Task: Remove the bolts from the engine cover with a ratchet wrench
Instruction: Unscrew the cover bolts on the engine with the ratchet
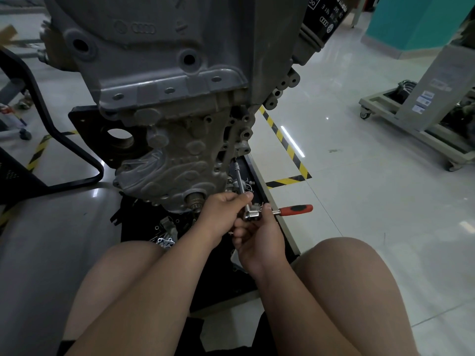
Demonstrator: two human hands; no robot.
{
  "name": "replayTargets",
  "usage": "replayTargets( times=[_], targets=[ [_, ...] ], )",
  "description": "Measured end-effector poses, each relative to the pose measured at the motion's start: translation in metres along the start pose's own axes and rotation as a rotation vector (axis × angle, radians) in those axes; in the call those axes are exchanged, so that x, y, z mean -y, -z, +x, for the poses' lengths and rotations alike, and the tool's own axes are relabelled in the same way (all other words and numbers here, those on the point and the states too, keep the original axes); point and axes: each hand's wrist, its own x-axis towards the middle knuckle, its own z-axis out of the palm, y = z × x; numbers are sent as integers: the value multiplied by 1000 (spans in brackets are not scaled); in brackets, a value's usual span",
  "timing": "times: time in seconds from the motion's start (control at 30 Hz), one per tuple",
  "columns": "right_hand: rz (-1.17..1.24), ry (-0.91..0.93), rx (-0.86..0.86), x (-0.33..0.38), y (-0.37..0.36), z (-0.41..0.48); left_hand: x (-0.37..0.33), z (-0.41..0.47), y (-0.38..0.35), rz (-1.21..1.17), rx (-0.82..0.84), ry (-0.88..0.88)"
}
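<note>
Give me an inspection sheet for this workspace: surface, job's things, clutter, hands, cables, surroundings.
Surface: glossy tiled floor with yellow-black hazard tape; black mat under the engine.
Job's things: grey engine cover; ratchet wrench, red-black handle pointing right; extension bar running up to the cover's right edge.
Clutter: loose metal parts on the mat, below the cover.
Hands: left hand grips the extension bar; right hand holds the wrench's head, thumb on top.
Cables: nothing seen.
Surroundings: black chair frame at left; grey wheeled stand at right; black oil filter at top right.
</note>
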Motion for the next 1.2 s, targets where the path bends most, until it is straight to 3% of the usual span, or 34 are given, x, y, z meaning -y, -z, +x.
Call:
replayTargets(
  times=[0.2,0.3,0.37,0.47,0.57,0.63,0.7,0.83,1.07,1.2],
  targets=[
    [166,-119,12,0,-1,4,1,3,1,44,-42,-9],
    [97,-113,13,-2,1,6,2,3,2,64,-47,-3],
    [-123,-17,-40,-3,2,7,4,2,2,48,-39,2],
    [-623,308,-180,-7,4,6,4,4,2,79,-85,-39],
    [-1037,591,-178,-9,9,5,3,7,4,155,-133,-69],
    [-1238,656,-177,-7,10,6,3,7,5,154,-130,-73],
    [-1191,651,-184,-4,10,9,3,7,4,167,-119,-80],
    [-781,483,-173,0,4,4,3,6,4,151,-91,-68],
    [-651,404,-88,7,0,-7,0,4,4,73,-41,-72],
    [-489,299,-126,13,-3,-10,0,3,2,90,-22,-29]
  ],
)
